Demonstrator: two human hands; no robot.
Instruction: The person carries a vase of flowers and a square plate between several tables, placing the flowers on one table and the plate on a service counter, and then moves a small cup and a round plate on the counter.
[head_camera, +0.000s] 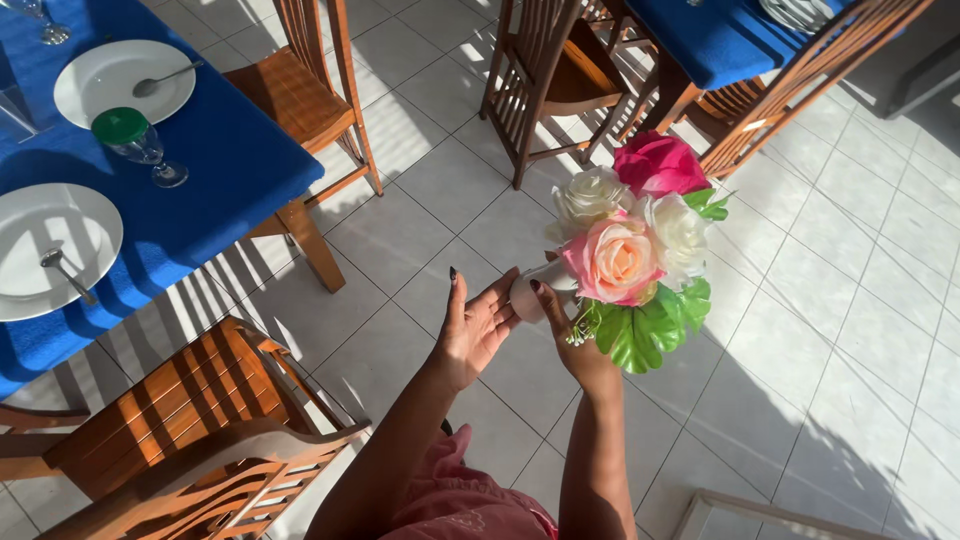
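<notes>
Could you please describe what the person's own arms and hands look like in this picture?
Both forearms are bare, with no sleeves reaching them, and no watch or bracelet shows. The left hand and right hand have long nails painted dark. No ring shows. Pink clothing shows at the bottom edge, between the arms.

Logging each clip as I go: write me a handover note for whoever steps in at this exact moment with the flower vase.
Left hand: open, palm and fingers against the side of the small white vase.
Right hand: wrapped round the vase from the other side, gripping it.
The vase is held in the air above the tiled floor, tilted, with a bunch of artificial roses (pink, white, peach) and green leaves in it.
The blue-clothed table to the left carries white plates, spoons and a glass with a green lid.
Done: vase is in hand. Left: it rests on no surface yet.
</notes>
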